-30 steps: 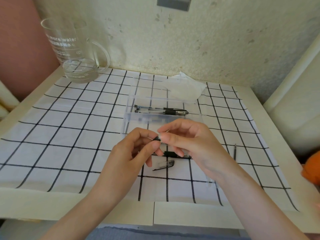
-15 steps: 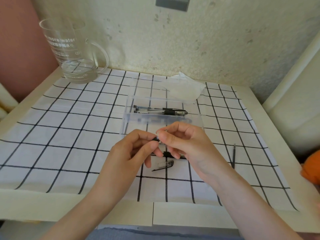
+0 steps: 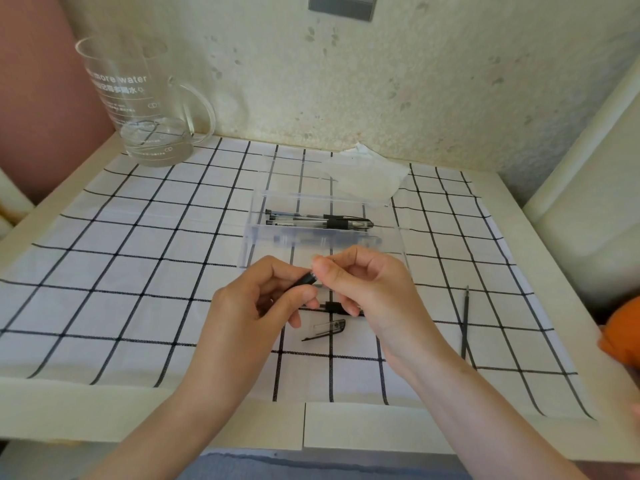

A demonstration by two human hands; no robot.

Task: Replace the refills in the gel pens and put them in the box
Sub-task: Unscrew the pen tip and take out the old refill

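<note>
Over the checked cloth (image 3: 138, 271), just in front of the clear box (image 3: 277, 251): a gel pen (image 3: 304, 281), black grip end raised, pinched between thumb and fingers of the left hand (image 3: 249, 306) and met at its tip by the right hand (image 3: 370, 285), thumb and forefinger closed on the small end piece, remaining fingers curled. Looks like the twisting stage, tip section against barrel, though cannot tell whether screwing on or off, nor make out any refill inside. Best done by keeping both halves in one straight line, turning with the right fingertips alone while gripping steady with the left, and stopping at the first firm resistance so as not to strip the thread or bend the refill point. Worth working low over the cloth, to catch any dropped spring or small piece before a roll off the edge. Directly beneath the hands, on the cloth: a clear pen cap (image 3: 327, 329) with black clip and, partly hidden under the right hand, another dark pen part (image 3: 337, 307). Well off to the right, a loose refill (image 3: 465, 323) lying alone. Inside the box, pens (image 3: 322, 221) laid lengthwise, at least two. Beyond it, a crumpled tissue (image 3: 367, 174); at the far left corner, a glass jug (image 3: 145, 109) with a little water; at the right edge, something orange (image 3: 623, 334), too cropped to identify.
</note>
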